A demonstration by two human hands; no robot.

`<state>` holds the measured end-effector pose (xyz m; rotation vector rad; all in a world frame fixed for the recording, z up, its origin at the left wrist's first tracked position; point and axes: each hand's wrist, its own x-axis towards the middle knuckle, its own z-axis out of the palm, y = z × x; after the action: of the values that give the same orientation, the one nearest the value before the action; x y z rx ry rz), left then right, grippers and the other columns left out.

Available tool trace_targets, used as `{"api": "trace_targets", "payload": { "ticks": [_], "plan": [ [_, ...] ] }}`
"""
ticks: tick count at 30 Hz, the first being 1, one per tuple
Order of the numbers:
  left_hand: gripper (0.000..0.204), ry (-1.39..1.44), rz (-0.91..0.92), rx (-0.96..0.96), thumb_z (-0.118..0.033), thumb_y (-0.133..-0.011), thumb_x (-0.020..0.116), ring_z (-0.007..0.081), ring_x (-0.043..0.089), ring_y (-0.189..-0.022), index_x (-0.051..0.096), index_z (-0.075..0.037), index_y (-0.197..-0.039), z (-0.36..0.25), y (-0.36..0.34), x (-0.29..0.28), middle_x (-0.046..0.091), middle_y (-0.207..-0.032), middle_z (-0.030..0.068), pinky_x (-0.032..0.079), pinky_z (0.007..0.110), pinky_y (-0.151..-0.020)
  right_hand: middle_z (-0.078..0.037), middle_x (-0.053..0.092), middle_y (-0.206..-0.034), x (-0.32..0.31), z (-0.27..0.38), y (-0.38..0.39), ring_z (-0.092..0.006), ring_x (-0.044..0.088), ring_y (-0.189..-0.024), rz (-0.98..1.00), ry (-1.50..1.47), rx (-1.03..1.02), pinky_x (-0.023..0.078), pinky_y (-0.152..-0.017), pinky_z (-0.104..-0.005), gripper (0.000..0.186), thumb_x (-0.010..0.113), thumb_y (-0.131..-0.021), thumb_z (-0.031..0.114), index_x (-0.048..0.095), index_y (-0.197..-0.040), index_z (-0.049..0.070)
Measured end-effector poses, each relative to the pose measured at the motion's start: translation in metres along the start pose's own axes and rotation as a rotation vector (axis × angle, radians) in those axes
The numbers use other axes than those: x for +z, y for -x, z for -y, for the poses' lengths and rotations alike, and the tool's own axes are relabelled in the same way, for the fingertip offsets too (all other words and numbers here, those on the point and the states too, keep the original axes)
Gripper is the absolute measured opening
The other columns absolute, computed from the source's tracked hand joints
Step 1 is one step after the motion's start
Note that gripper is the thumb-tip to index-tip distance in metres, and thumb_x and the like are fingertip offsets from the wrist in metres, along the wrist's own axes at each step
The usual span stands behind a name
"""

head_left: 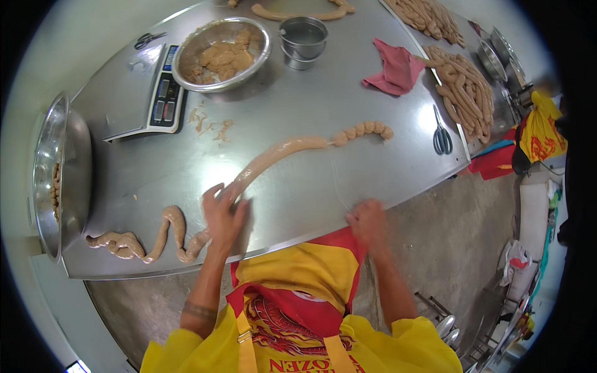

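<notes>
A long raw sausage (280, 149) curves across the steel table, and its far right end is tied into a row of short round links (360, 131). My left hand (224, 217) is closed loosely around the sausage, thumb on one side and fingers on the other. Behind that hand, the untied length (174, 227) snakes to the left in bends. A thin pale string (336, 171) runs from the last tied point down toward me. My right hand (370, 225), slightly blurred at the table's front edge, pinches the string's near end.
A steel bowl of meat filling (227, 56), a metal bucket (303, 40) and a scale (165, 96) stand at the back. A large bowl (78, 174) is at left. Scissors (442, 133), a pink cloth (395, 67) and piled sausages (463, 90) lie at right.
</notes>
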<state>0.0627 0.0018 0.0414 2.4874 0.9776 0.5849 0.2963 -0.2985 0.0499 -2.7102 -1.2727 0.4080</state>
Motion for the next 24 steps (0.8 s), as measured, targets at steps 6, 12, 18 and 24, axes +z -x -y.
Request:
{"api": "trace_targets", "payload": {
  "ticks": [6,12,18,24],
  "plan": [
    [0.046,-0.089,0.268,0.733,-0.009,-0.089,0.069,0.0359,0.046,-0.144,0.073,-0.024,-0.133,-0.110,-0.109,0.119,0.056,-0.149,0.0129,0.039,0.055,-0.114,-0.021,0.062,-0.135,0.020,-0.043,0.010,-0.0335,0.058,-0.131,-0.831,-1.660,0.687,0.041,-0.116,-0.0494,0.038,0.063,-0.104,0.011,0.054,-0.140,0.003],
    [0.034,0.018,0.511,0.519,-0.011,-0.095,0.061,0.0295,0.056,-0.127,0.078,-0.023,-0.122,-0.116,-0.177,0.138,0.060,-0.145,0.0077,0.044,0.049,-0.110,-0.007,0.079,-0.094,-0.012,-0.189,0.223,-0.0254,0.073,-0.109,0.270,-0.223,0.666,0.027,-0.125,-0.0536,0.023,0.055,-0.097,-0.002,0.076,-0.094,0.007],
    [0.042,-0.148,0.375,0.719,-0.007,-0.093,0.058,0.0287,0.047,-0.145,0.070,-0.018,-0.132,-0.115,-0.159,0.150,0.055,-0.152,0.0060,0.038,0.046,-0.120,-0.004,0.072,-0.093,0.034,-0.160,0.382,-0.0187,0.068,-0.079,0.533,-1.657,0.972,0.050,-0.071,-0.0332,0.019,0.056,-0.094,-0.006,0.071,-0.101,0.004],
    [0.054,-0.063,0.432,0.866,-0.005,-0.092,0.064,0.0304,0.040,-0.150,0.059,-0.018,-0.144,-0.109,-0.172,0.133,0.052,-0.155,0.0093,0.034,0.047,-0.124,-0.017,0.046,-0.162,0.039,-0.265,0.254,-0.0248,0.059,-0.109,-1.479,-2.080,0.286,0.050,-0.102,-0.0395,0.074,0.052,-0.098,-0.009,0.038,-0.164,0.023]
  ]
}}
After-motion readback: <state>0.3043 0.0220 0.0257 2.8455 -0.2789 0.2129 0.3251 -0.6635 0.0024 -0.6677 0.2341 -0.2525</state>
